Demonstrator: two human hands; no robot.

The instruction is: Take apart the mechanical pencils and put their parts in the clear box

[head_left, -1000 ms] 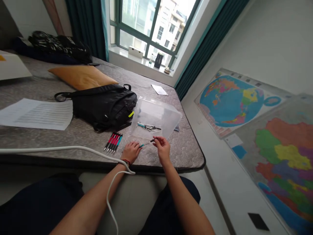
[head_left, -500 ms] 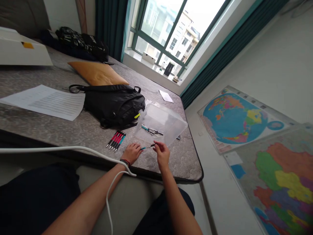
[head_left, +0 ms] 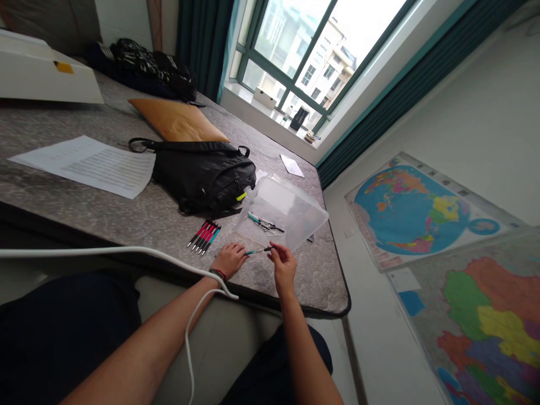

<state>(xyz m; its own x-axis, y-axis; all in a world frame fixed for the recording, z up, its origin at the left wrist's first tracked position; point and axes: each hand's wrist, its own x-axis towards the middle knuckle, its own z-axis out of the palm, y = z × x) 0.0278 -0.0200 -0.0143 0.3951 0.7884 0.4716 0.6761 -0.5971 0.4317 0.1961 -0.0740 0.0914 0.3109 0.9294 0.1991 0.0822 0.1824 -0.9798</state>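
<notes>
My left hand [head_left: 230,260] rests near the mattress edge, its fingers closed on a teal pen barrel [head_left: 250,252]. Opposite it, my right hand [head_left: 283,267] pinches a black pen part [head_left: 267,249] between thumb and forefinger. A thin, pale length shows between the two pieces; whether they are joined I cannot tell. Left of my hands, several red, teal and black pens [head_left: 205,236] lie side by side in a row. Just beyond my hands sits a clear plastic box [head_left: 310,212], with loose pen parts [head_left: 265,223] in it.
A black backpack [head_left: 206,177] lies behind the pens, with a printed sheet [head_left: 105,169] to its left and an orange-brown envelope [head_left: 177,121] behind. A white cable [head_left: 139,251] crosses in front of the mattress and over my left wrist. Maps [head_left: 413,208] hang on the right wall.
The camera view has shifted slightly, so the scene sits a little to the right. Both hands keep hold of their pen parts in nearly the same pose.
</notes>
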